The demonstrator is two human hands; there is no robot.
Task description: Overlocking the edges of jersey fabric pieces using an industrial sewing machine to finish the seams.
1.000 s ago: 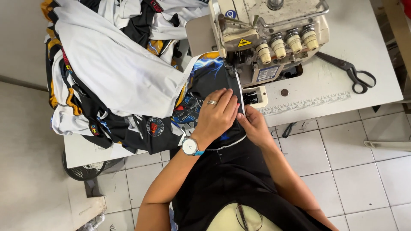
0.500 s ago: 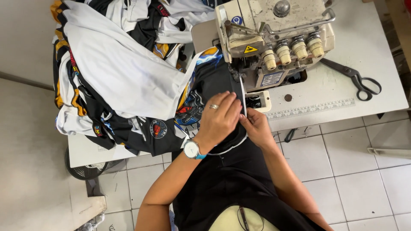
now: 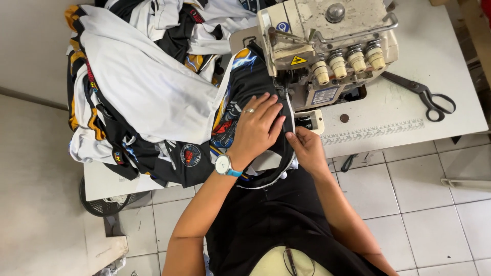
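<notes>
A heap of white and black garments (image 3: 148, 92) is piled on the tabletop's (image 3: 409, 115) left part. The left hand (image 3: 255, 128) is laid flat, fingers spread, pressing the black fabric (image 3: 250, 82). This fabric runs lengthwise away from the body into the overlock sewing machine (image 3: 327, 46), just beyond both hands. Its edge is pinched by the right hand (image 3: 305, 145), which lies nearer the body. Scissors (image 3: 422, 94) are left far right.

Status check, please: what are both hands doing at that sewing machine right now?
Left hand flat on black fabric. Right hand pinching its edge by the sewing machine. Scissors lie aside, clear.
</notes>
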